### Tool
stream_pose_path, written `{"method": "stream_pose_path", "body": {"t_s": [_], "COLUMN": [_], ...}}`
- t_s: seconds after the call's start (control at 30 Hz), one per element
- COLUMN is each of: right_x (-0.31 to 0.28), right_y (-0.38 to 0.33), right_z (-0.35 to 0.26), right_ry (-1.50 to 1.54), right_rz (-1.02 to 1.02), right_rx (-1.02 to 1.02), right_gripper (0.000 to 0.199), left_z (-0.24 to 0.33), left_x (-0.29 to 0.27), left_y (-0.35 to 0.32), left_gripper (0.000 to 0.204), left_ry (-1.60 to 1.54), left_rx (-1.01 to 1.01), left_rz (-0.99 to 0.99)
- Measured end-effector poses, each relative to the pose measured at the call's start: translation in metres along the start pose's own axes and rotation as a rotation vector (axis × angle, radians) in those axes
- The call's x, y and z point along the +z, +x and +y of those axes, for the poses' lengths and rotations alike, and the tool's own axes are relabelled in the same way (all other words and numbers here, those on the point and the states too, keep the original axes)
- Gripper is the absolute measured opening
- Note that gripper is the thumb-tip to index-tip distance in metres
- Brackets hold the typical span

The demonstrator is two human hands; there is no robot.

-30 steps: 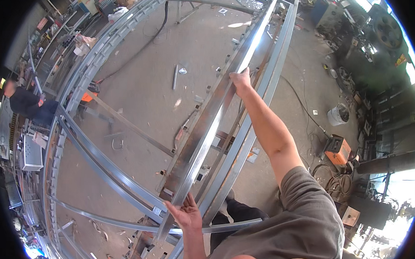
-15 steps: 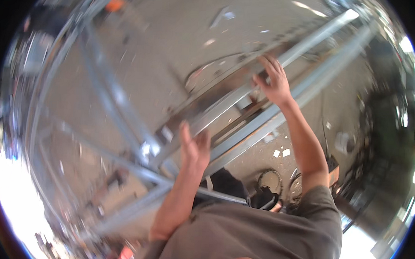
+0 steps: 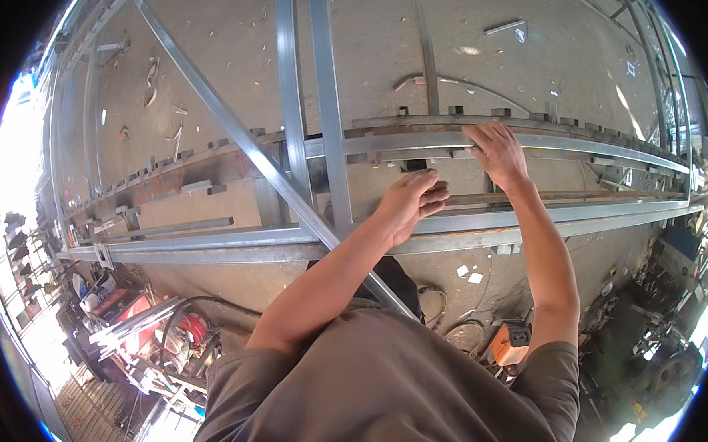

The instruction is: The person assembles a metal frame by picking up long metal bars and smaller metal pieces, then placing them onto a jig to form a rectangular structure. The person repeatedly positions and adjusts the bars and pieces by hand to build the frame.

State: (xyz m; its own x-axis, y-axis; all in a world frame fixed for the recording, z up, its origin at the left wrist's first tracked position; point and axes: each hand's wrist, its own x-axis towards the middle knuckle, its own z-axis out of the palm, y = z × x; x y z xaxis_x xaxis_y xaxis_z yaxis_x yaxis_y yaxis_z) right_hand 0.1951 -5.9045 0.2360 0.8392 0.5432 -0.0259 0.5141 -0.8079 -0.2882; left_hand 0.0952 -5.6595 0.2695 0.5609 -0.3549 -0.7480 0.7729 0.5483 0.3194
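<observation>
My right hand (image 3: 497, 155) lies over a long silvery square steel tube (image 3: 582, 145), its fingers reaching across the tube's far edge. Whether it bears on the metal is hard to see. Nearer to me, my left hand (image 3: 409, 206) hovers just above the gap between that tube and a nearer steel rail (image 3: 450, 220). Its fingers are loosely bent and apart, with nothing seen in them. Both tubes belong to a welded-looking frame. Left of my left hand, two parallel tubes (image 3: 292, 66) run away from me, and a diagonal tube (image 3: 208, 93) crosses the nearer rail.
Beyond the far tube runs a rusty beam (image 3: 527, 128) with several small blocks along it. An orange machine (image 3: 509, 345) stands by my right elbow. Cables, metal strips and red gear (image 3: 196, 325) crowd the lower left. Scraps and a short bar (image 3: 504, 27) litter the floor.
My view has turned, so the frame's long tubes now run across it rather than slantwise. My left hand has come closer to my right hand.
</observation>
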Motion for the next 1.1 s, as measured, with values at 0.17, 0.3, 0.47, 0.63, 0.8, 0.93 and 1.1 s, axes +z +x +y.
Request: {"method": "stream_pose_path", "body": {"t_s": [0.17,0.3,0.47,0.63,0.8,0.93,1.1], "right_x": [0.011,-0.003,0.015,0.073,0.101,0.097,0.084], "right_y": [0.009,-0.001,-0.061,-0.139,-0.176,-0.207,-0.231], "right_z": [-0.003,-0.02,-0.132,-0.283,-0.316,-0.314,-0.301], "right_ry": [-0.056,0.046,0.704,0.484,0.511,0.331,0.201], "right_rz": [0.03,0.229,-0.085,-0.402,-0.476,-0.307,-0.033], "right_rx": [0.038,0.149,0.486,0.377,0.698,0.712,0.561], "right_gripper": [0.047,0.035,0.028,0.063,0.062,0.053,0.044], "left_z": [0.007,0.009,0.044,0.1,0.124,0.108,0.085], "left_x": [-0.046,-0.094,-0.187,-0.238,-0.247,-0.238,-0.23], "left_y": [-0.028,-0.052,-0.076,-0.051,-0.039,-0.055,-0.097], "left_gripper": [0.048,0.045,0.052,0.065,0.062,0.047,0.027], "left_ry": [0.286,0.552,0.862,0.351,0.496,0.39,0.074], "left_rx": [0.15,0.365,0.779,0.718,0.551,0.425,0.457], "left_rz": [0.117,0.161,0.853,0.731,0.689,0.591,0.384]}}
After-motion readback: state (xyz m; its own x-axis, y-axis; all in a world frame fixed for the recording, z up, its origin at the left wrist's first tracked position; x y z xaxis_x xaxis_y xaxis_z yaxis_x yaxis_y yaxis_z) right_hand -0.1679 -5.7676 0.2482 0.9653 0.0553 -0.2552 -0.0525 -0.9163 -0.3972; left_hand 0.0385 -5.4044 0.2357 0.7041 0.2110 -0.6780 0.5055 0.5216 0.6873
